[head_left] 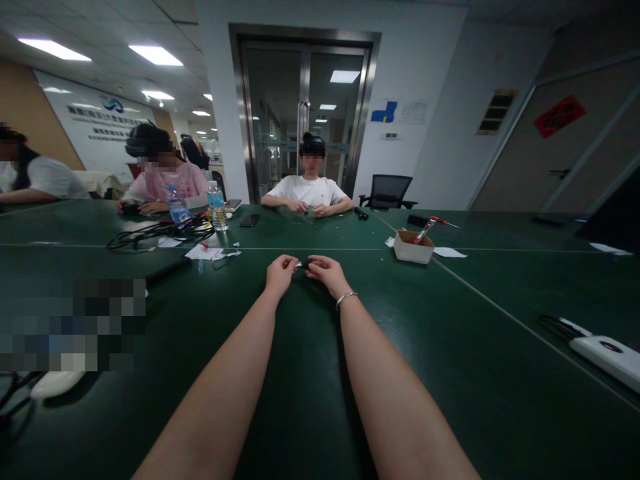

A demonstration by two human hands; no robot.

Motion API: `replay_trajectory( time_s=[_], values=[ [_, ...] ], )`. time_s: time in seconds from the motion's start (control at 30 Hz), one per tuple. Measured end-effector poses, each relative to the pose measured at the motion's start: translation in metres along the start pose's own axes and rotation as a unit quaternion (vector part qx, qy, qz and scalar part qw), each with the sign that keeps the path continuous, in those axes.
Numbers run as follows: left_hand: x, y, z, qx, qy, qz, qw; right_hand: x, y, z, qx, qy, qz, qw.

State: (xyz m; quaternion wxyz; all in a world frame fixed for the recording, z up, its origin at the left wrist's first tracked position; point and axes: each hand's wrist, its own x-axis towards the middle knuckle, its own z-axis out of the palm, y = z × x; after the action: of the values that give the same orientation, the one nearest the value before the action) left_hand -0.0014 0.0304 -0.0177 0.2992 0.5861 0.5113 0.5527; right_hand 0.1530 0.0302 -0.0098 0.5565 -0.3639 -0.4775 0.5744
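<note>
Both my arms reach forward over the green table [310,373]. Between my hands is a small black piece with a shiny metal end [303,265], perhaps a plug or a USB stick; its exact kind is too small to tell. My left hand [280,275] pinches the metal end between thumb and fingertips. The black end sits in the closed fingertips of my right hand [327,275], which partly cover it. A silver bangle [346,300] circles my right wrist.
A cardboard box [413,248] holding a red-marked item stands ahead right. Ahead left are water bottles [217,207], tangled black cables [165,233], paper scraps [205,253] and a phone [249,220]. A white power strip [610,357] lies right. A person [310,190] sits opposite.
</note>
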Motion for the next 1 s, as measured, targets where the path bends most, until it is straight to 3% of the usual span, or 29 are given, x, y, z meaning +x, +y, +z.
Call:
replay_trajectory(
  time_s=[0.43,1.0],
  values=[
    [-0.003,0.012,-0.003,0.009,-0.006,-0.097,0.995,0.000,0.002,-0.005,0.002,-0.028,0.001,1.000],
    [-0.003,0.005,0.001,0.077,-0.012,-0.061,0.995,-0.003,0.000,-0.004,0.001,-0.030,0.018,0.999]
  ],
)
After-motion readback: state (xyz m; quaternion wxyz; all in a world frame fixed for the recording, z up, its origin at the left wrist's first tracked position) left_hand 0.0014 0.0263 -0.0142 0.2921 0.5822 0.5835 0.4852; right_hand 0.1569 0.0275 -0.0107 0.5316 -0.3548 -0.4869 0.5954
